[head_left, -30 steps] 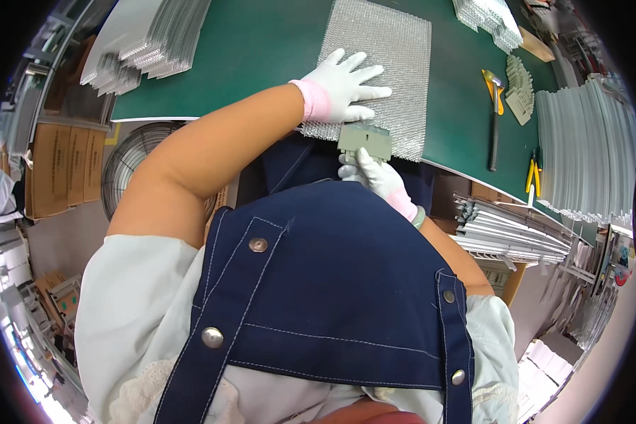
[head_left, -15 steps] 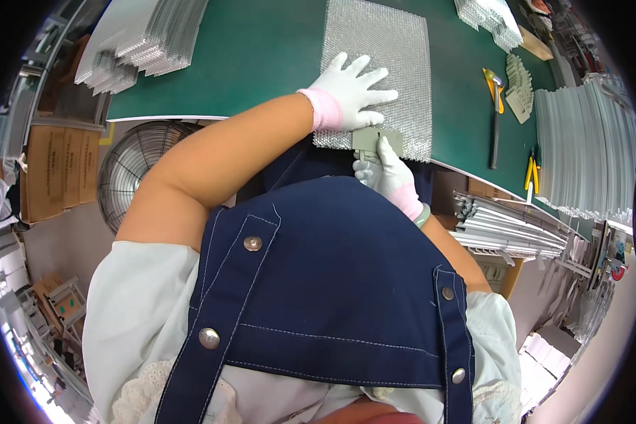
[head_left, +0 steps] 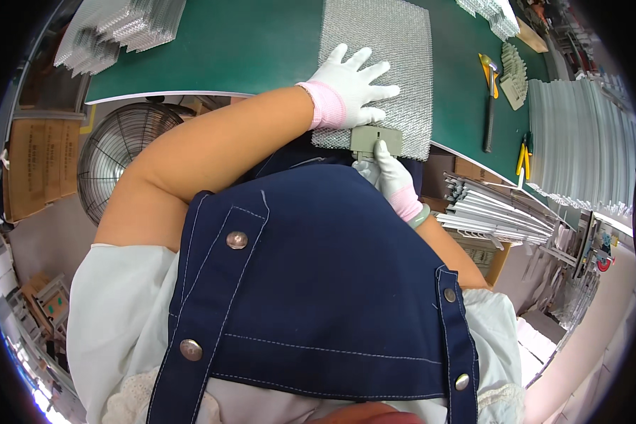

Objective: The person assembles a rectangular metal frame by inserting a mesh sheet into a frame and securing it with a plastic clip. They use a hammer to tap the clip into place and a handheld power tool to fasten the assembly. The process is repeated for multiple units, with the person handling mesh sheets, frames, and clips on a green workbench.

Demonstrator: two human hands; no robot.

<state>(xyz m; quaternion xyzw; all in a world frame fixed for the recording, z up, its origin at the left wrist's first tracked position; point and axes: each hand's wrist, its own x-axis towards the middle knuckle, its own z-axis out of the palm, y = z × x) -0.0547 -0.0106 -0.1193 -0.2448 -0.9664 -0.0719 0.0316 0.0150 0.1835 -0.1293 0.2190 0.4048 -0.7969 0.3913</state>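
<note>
on the green table (head_left: 247, 49), a silvery mesh sheet (head_left: 385, 42) reaches the near edge; the left hand (head_left: 350, 85) lies on it, fingers splayed wide, while the right hand (head_left: 391, 173) grips a grey-green block (head_left: 364, 139) at that edge. toward the right edge are a hammer (head_left: 489, 113), pliers (head_left: 523, 159) and stacked panels (head_left: 576, 141); past the near edge, leftward, a round fan (head_left: 116, 159) and cardboard boxes (head_left: 39, 169)

Open table (head_left: 254, 49) lies left of the upper-centre mesh (head_left: 381, 35), with a narrower gap rightward; a stack (head_left: 138, 25) blocks upper left, pliers (head_left: 523, 159) and panels (head_left: 576, 145) upper right.
</note>
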